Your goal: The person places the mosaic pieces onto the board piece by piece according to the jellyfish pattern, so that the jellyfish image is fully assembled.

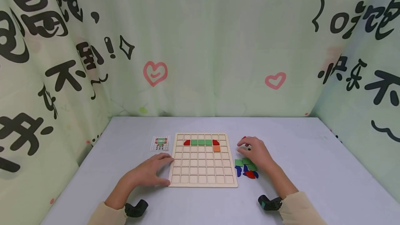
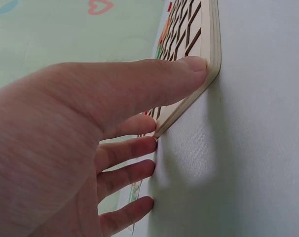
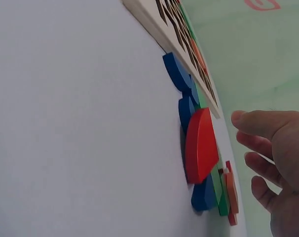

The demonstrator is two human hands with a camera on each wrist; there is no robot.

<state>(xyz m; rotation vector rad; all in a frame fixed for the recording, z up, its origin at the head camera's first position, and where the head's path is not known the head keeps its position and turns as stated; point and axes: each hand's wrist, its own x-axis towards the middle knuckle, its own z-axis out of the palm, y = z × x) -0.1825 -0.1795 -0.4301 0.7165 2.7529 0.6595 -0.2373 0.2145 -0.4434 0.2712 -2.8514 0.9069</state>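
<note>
1. On the curtain [image 1: 215,44], large dark Chinese characters are showing; I am reading 不 on both the left and right sides, while folds are bending several others.
2. The wooden grid board [image 1: 198,170] is lying flat on the bench [image 1: 193,207] before the person, its side edges pointing away from the body. It is looking nearly square, so I cannot tell a long axis.
3. In its second row from the far edge, three green squares [image 1: 201,142] are sitting between two red corner pieces [image 1: 216,142], this line running left to right. An orange square [image 1: 216,148] is lying just nearer than the right one.
4. The left hand [image 1: 151,171] is touching the board's left edge and near-left corner, thumb and fingers spreading apart.
5. The right hand [image 1: 257,152] is reaching right of the board, fingers loosely bending, thumb and forefinger staying apart. Loose green pieces [image 1: 239,163], blue pieces [image 1: 239,170] and a red piece [image 1: 250,174] are lying near it.
6. Left of the board, a picture card [image 1: 160,143] is showing a green-and-red figure, head pointing away from the person.
</note>
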